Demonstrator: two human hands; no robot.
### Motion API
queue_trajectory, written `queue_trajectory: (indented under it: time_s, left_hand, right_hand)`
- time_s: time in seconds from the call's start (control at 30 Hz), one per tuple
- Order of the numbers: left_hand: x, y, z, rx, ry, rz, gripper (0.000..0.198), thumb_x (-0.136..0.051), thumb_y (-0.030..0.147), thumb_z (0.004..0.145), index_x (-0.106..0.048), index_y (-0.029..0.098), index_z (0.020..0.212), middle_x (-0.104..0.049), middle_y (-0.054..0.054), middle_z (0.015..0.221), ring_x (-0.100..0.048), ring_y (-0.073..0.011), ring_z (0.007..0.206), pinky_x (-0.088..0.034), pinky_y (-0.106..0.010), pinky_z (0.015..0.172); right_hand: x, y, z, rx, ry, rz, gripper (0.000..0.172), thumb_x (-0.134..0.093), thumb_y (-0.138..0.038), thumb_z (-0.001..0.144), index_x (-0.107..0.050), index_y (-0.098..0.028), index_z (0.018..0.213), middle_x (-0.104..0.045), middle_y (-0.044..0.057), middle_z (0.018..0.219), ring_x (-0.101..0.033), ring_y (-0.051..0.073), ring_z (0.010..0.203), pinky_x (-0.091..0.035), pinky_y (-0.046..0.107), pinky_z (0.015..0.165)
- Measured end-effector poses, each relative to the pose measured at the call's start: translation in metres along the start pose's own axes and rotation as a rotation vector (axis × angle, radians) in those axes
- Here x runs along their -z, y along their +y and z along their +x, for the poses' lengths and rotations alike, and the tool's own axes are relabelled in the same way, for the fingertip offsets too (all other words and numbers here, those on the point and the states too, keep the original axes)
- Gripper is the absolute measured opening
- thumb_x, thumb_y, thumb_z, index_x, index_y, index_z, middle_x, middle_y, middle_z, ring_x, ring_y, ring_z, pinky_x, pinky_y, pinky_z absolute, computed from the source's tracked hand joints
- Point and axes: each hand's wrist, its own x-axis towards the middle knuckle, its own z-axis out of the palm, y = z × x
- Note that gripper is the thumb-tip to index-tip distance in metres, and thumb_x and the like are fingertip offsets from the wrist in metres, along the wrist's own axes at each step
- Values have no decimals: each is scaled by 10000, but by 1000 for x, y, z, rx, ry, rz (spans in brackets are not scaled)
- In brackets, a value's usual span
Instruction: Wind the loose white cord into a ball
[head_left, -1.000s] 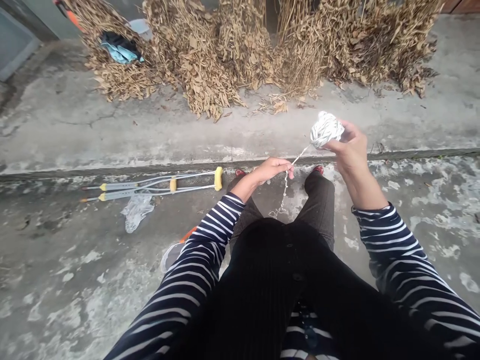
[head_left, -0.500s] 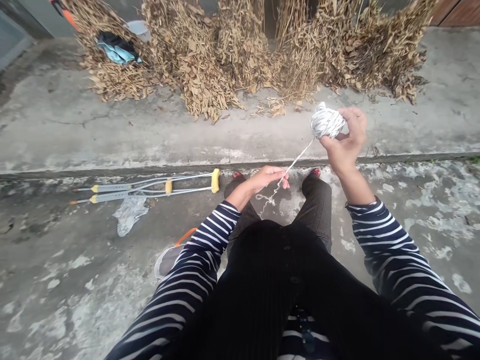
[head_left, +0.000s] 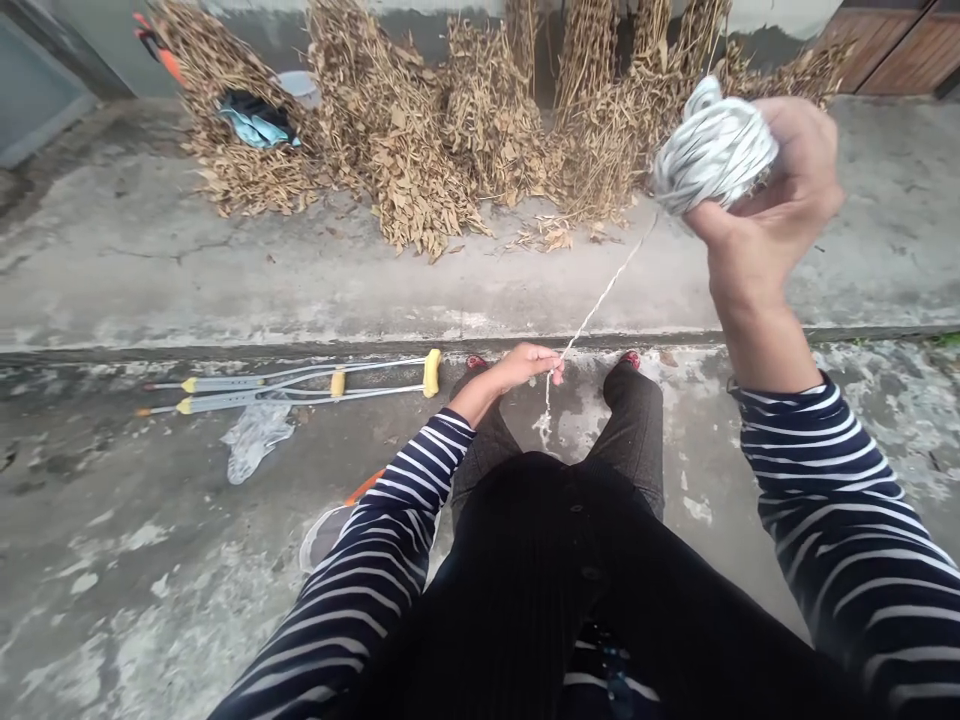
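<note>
A ball of white cord [head_left: 712,150] with darker flecks is gripped in my right hand [head_left: 780,190], raised at the upper right. From it a taut cord strand [head_left: 611,290] slants down to my left hand [head_left: 529,365], which pinches it in front of my legs. Below those fingers hangs the loose, knotted tail of the cord [head_left: 546,420]. The palm side of my left hand is hidden.
A pair of crutches [head_left: 300,385] with yellow pads lies at the left, beside a crumpled clear plastic bag [head_left: 256,440]. Dried plant bundles [head_left: 427,150] lean along the wall. A low concrete step edge [head_left: 225,345] runs across in front of my feet.
My right hand has lifted the cord ball up, rightward and nearer the camera, and the strand between the hands is longer. My left hand has barely moved.
</note>
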Motion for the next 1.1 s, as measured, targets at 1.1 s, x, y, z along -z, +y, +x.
queue_trajectory:
  time_s: [1.1]
  left_hand:
    - [-42,42,26,-57,349,12,301,-620,439,906,-694,155,840,-740,-35,702,-656,-160,743,-488,-295,903]
  right_hand:
    - [-19,20,-68,-767,-419,237,587,-778,-150,554,-752,-147,1141,-740,69,1124,-684,247,1048,-572,440,1018]
